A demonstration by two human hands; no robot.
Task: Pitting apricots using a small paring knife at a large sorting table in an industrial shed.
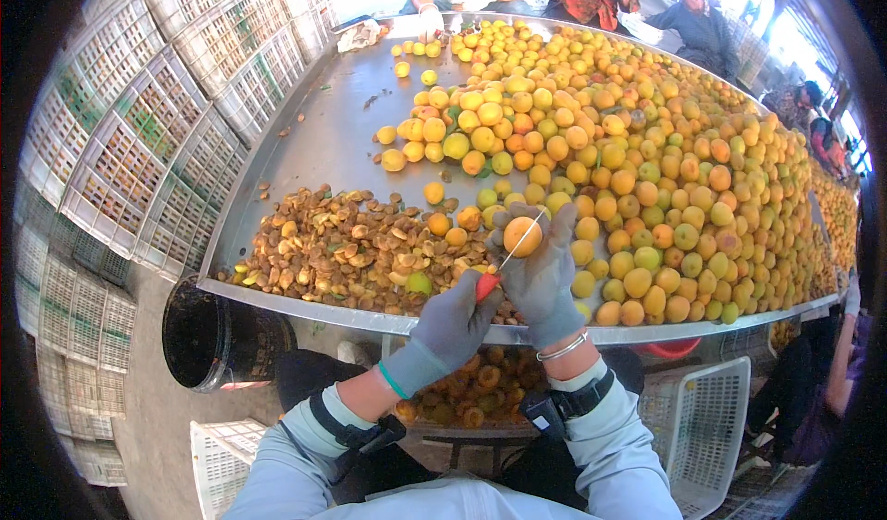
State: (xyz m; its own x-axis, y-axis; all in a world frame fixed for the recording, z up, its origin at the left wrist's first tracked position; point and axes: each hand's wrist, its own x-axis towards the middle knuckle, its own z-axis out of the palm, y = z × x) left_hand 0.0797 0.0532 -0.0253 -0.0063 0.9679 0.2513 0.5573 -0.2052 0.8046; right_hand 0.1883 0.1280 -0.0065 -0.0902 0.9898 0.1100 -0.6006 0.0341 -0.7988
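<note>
In my gloved left hand [450, 324] is a knife with a red handle [487, 286]; its thin blade slants up across an apricot [523, 236]. That whole orange apricot rests in the fingers of my gloved right hand [543, 275], which wrap it from below and the sides. Whether the blade has cut into the skin I cannot tell. Both hands are above the near edge of a metal table [323, 118]. To their left lies a heap of brown pits and yellow scraps [356, 247]. A large pile of whole apricots [637, 178] spreads to the right and beyond.
Stacked white plastic crates [139, 151] line the left side. A black bucket [199, 335] stands below the table's left corner. Below my hands is a container of apricot pieces [471, 391]. White crates [707, 428] flank my legs. Several people sit along the far and right sides.
</note>
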